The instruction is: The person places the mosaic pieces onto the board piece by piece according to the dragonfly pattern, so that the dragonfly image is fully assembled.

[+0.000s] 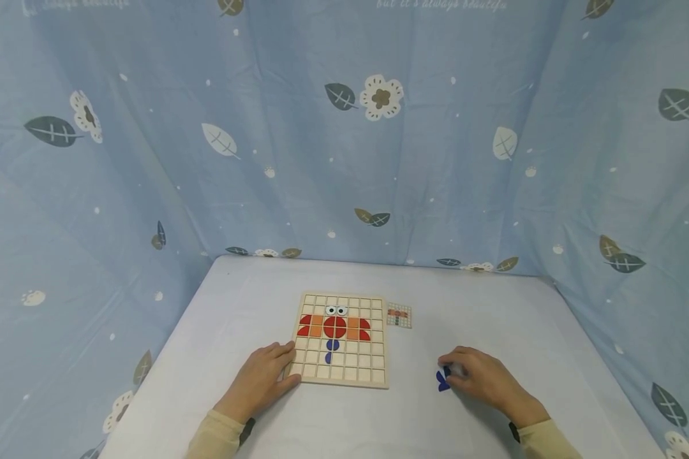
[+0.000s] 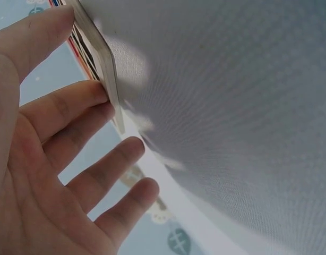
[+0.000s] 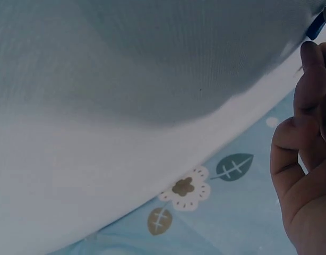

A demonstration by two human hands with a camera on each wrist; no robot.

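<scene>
A wooden grid board [image 1: 344, 375] lies on the table, bearing a pattern of tiles: two eye tiles, a red circle, orange squares, red end tiles and several blue tiles [image 1: 332, 345] below. My left hand [image 1: 263, 376] rests at the board's left edge. In the left wrist view its fingertips touch the board's side [image 2: 107, 69], fingers spread and relaxed. To the right of the board, my right hand [image 1: 482, 377] pinches a dark blue tile [image 1: 447, 370] between thumb and fingers. Loose blue tiles [image 1: 443, 386] lie beside those fingertips. In the right wrist view, blue shows at the fingertips [image 3: 310, 52].
A small pattern card [image 1: 399, 315] lies against the board's upper right side, showing a similar red, orange and blue figure. White cloth [image 1: 471, 299] covers the table. A blue curtain [image 1: 298, 159] with leaves and flowers hangs behind and at both sides.
</scene>
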